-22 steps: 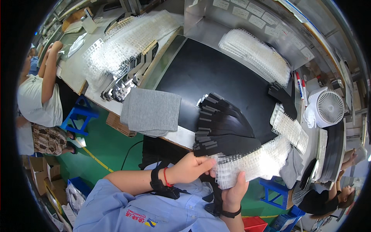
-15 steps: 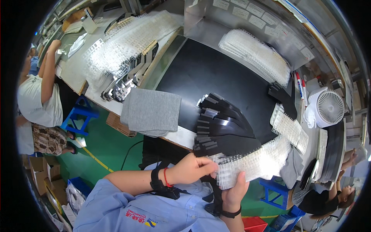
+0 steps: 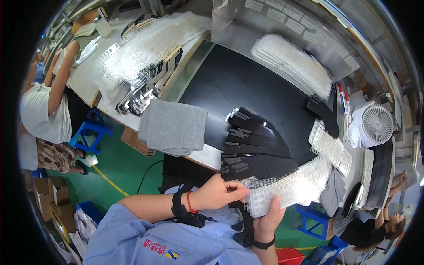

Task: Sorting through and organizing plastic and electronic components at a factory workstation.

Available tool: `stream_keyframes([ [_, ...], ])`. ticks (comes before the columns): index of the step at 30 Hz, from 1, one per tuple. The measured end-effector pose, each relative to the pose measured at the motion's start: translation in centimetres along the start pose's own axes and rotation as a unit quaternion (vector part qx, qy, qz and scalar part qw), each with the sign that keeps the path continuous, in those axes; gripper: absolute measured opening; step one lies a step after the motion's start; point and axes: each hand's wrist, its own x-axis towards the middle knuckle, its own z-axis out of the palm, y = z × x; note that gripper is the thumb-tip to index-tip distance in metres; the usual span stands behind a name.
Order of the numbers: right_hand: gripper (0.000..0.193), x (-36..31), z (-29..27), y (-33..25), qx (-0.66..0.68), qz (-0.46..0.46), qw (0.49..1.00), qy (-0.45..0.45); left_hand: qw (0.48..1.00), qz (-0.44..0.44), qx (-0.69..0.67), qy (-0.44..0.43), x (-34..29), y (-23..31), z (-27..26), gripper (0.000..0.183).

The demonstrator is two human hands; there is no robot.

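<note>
Your right hand is gripping white gridded sheets, your left hand touching, hold unclear; black strips and folded grey cloth are lining the bench's near edge.

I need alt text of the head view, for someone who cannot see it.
A right hand holds translucent gridded sheets, while the left hand is at their left end. Beyond lie fanned black strips on a black mat, with folded grey cloth at left.
</note>
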Motion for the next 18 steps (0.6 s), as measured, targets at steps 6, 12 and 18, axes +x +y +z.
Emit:
stream_keyframes([
  [6,0.051,0.0,0.5,0.0,0.008,-0.016,1.000,0.021,1.000,-0.010,-0.021,0.011,-0.1,0.5,0.2,0.013],
  [12,0.049,0.0,0.4,0.2,0.012,-0.001,1.000,0.020,0.996,-0.030,-0.085,0.020,0.0,-0.9,0.1,0.011],
  [18,0.046,-0.1,0.7,0.1,0.013,-0.005,0.999,0.051,0.999,-0.016,0.039,-0.014,-0.1,0.1,0.2,0.016],
])
